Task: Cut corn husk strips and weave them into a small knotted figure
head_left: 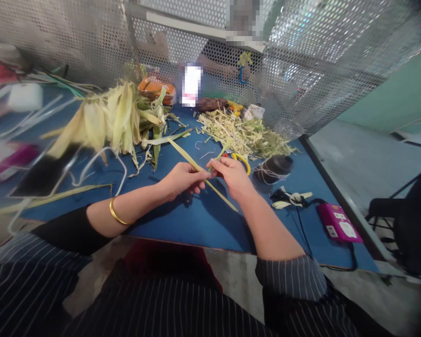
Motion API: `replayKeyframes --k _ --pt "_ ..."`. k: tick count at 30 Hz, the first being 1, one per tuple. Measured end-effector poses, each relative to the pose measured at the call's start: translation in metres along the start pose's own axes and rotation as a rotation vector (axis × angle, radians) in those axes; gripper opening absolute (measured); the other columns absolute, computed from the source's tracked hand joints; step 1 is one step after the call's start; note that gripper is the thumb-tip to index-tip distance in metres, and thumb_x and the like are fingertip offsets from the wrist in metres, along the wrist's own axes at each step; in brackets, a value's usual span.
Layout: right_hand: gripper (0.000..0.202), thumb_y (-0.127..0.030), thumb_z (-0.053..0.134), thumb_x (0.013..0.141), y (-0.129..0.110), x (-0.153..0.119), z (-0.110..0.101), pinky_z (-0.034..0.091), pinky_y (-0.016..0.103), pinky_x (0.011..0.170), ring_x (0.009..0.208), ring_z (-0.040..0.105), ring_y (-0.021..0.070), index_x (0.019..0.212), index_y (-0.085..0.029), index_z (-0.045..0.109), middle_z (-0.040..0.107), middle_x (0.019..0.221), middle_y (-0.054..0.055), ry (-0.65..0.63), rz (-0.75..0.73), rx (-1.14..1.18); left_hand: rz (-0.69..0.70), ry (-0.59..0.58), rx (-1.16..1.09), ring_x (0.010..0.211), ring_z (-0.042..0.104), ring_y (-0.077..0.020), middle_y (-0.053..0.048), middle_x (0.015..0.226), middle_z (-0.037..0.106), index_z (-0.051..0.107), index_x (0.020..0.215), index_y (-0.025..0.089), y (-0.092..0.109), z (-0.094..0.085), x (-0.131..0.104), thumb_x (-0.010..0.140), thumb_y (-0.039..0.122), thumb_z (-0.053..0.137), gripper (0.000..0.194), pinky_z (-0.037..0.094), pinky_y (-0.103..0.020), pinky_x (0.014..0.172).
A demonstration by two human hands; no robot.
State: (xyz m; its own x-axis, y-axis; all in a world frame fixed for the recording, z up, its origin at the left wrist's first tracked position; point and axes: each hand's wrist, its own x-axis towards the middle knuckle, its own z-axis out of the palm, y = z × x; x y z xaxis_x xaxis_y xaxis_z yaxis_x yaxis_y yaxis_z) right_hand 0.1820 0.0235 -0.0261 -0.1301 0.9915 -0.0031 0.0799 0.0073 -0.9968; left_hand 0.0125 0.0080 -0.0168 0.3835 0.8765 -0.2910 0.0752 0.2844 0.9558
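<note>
Over the middle of the blue table, my left hand pinches a long pale green corn husk strip that slants down to the right. My right hand is closed beside it, fingertips close to the left ones, on a shorter green husk strip pointing up. Whether the two strips are joined where they meet is hidden by the fingers. Yellow-handled scissors lie partly behind my right hand. To the left, a large bundle of dried corn husks stands on the table.
A heap of shredded husk covers the back right. Nearer are a dark thread spool, a black cord with husk pieces and a magenta box. A dark phone-like slab lies left. Perforated metal panels rise behind.
</note>
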Motion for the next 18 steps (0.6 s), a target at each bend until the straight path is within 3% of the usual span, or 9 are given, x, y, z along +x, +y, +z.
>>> replayKeyframes --k 6,9,13,18 --pt "0.026 -0.042 0.063 0.077 0.002 0.0 0.006 0.036 0.026 0.058 0.055 0.046 0.0105 0.066 -0.018 0.067 0.055 0.057 -0.002 0.142 -0.142 -0.106 0.016 -0.073 -0.027 0.048 0.056 -0.0076 -0.005 0.062 0.065 0.067 0.069 0.01 0.0 0.001 0.0 0.077 0.027 0.066 0.018 0.039 -0.021 0.045" --pt "0.034 -0.047 0.053 0.085 0.0 0.0 -0.001 0.038 0.027 0.064 0.062 0.053 0.0135 0.071 -0.02 0.068 0.059 0.064 0.001 0.091 -0.25 -0.409 0.039 0.042 -0.096 0.047 0.054 -0.0063 -0.004 0.061 0.064 0.067 0.073 0.01 0.002 -0.002 0.003 0.078 0.027 0.066 0.018 0.04 -0.02 0.046" --pt "0.028 -0.044 0.05 0.088 -0.006 -0.006 -0.004 0.034 0.026 0.061 0.062 0.052 0.0138 0.081 -0.022 0.065 0.061 0.067 0.0 -0.039 -0.337 -0.708 0.071 0.15 -0.223 0.048 0.055 -0.006 -0.002 0.063 0.064 0.066 0.077 0.011 0.003 -0.011 0.008 0.076 0.03 0.069 0.02 0.039 -0.019 0.044" --pt "0.03 -0.034 0.046 0.092 -0.014 -0.017 0.006 0.029 0.025 0.057 0.059 0.046 0.0116 0.068 -0.018 0.057 0.055 0.066 0.0 -0.053 -0.497 -0.933 0.113 0.224 -0.214 0.043 0.052 -0.0054 -0.001 0.058 0.062 0.066 0.075 0.01 -0.002 -0.013 0.015 0.074 0.026 0.072 0.017 0.037 -0.019 0.041"
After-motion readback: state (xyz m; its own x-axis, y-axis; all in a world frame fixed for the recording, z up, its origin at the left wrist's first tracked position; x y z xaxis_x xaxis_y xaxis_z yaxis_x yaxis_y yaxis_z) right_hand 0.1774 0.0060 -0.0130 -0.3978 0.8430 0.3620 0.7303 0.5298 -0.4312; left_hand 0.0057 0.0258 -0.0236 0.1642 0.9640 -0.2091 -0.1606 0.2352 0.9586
